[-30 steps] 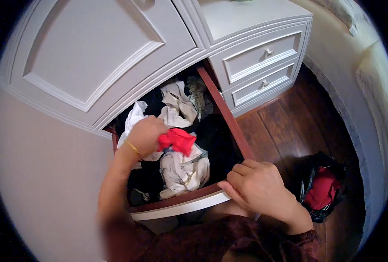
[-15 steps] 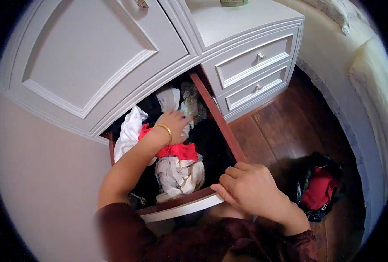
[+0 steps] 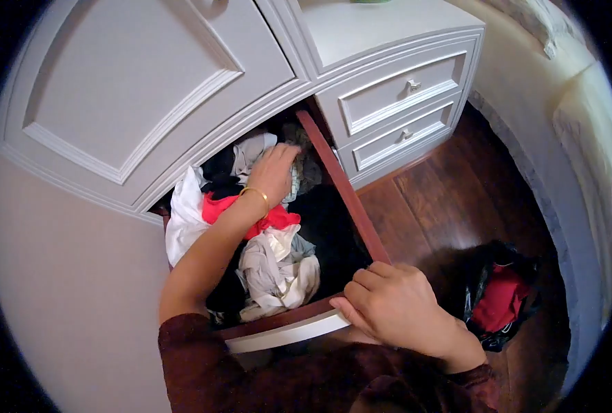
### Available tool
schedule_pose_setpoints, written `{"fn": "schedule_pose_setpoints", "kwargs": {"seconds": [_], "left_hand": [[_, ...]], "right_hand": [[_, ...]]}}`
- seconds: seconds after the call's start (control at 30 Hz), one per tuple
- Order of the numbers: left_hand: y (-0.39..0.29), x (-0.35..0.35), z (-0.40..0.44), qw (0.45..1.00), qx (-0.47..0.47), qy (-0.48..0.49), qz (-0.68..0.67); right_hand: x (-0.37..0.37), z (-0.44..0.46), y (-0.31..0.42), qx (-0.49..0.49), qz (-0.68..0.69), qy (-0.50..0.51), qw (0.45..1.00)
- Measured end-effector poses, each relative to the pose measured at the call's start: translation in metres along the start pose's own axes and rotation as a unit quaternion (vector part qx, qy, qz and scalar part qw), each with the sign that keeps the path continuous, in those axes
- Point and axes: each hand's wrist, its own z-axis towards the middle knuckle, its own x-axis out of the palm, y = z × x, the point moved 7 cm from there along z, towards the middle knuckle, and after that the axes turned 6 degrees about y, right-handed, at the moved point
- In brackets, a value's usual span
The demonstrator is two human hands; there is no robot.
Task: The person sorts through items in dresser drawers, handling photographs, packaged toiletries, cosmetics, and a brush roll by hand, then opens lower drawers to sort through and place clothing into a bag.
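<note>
My left hand (image 3: 276,171), with a gold bracelet (image 3: 255,195) at the wrist, reaches deep into the pulled-out drawer (image 3: 341,186). Its fingers stretch over the clothes toward the back right, and their tips look slightly blurred. Under and around that arm lie a red garment (image 3: 278,219), a white garment (image 3: 186,213) and a bunched beige-grey garment (image 3: 278,272). Black clothes (image 3: 330,230) fill the right side, and a grey-white piece (image 3: 251,153) lies near the back. At the front right corner, my right hand (image 3: 392,296) is closed over the drawer's edge.
The drawer sits beneath a white cabinet door (image 3: 134,82). To its right is a white unit with two drawers (image 3: 402,113). A black plastic bag (image 3: 476,303) holding a red cloth (image 3: 504,299) stands on the wooden floor (image 3: 433,199). A bed (image 3: 546,117) borders the right side.
My left hand has moved farther back in the drawer. The red and white garments have shifted left, and more of the beige-grey bundle shows. My right hand stays on the drawer corner.
</note>
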Motion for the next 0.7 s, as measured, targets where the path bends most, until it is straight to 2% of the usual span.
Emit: {"fn": "schedule_pose_setpoints", "kwargs": {"seconds": [0.03,0.1,0.17,0.27,0.3,0.33,0.37,0.4,0.43,0.47,0.5,0.53,0.6,0.7], "left_hand": [[-0.002,0.002,0.008,0.997,0.003,-0.028,-0.078],[-0.002,0.021,0.015,0.995,-0.095,0.022,-0.028],[-0.006,0.029,0.018,0.982,-0.15,0.066,0.098],[0.017,0.032,0.036,0.958,-0.125,0.23,0.114],[0.027,0.029,0.036,0.978,-0.094,0.169,0.074],[0.037,0.018,0.03,0.989,-0.1,0.104,-0.019],[0.048,0.005,0.024,0.988,-0.104,0.038,-0.112],[0.058,-0.01,0.018,0.969,-0.04,-0.041,-0.241],[0.044,-0.039,0.003,0.9,-0.108,0.012,-0.421],[0.05,-0.056,-0.005,0.863,-0.121,0.0,-0.491],[0.048,-0.075,-0.015,0.811,-0.053,0.035,-0.582],[0.034,-0.104,-0.029,0.775,-0.052,0.005,-0.63],[0.034,-0.149,-0.048,0.783,0.016,-0.06,-0.619],[0.037,-0.209,-0.071,0.814,0.053,-0.169,-0.553]], "right_hand": [[0.0,0.001,0.0,0.002,0.0,-0.001,1.0],[-0.001,0.002,0.001,0.007,-0.002,-0.002,1.0],[-0.002,0.002,0.0,0.005,0.001,-0.006,1.0],[-0.002,0.001,-0.001,0.007,0.013,-0.017,1.0],[-0.003,0.0,-0.002,0.007,0.018,-0.021,1.0],[-0.003,0.0,-0.002,0.007,0.018,-0.018,1.0],[-0.003,0.0,-0.002,0.007,0.018,-0.016,1.0],[-0.003,0.0,-0.003,0.006,0.019,-0.015,1.0],[-0.003,-0.001,-0.003,0.009,0.015,-0.013,1.0],[-0.003,-0.001,-0.003,0.009,0.013,-0.012,1.0],[-0.003,0.0,-0.002,0.005,0.01,-0.011,1.0],[-0.003,0.001,-0.001,0.006,0.008,-0.009,1.0],[-0.003,0.0,0.0,0.006,0.001,-0.008,1.0],[-0.003,0.0,0.0,-0.006,0.004,-0.019,1.0]]}}
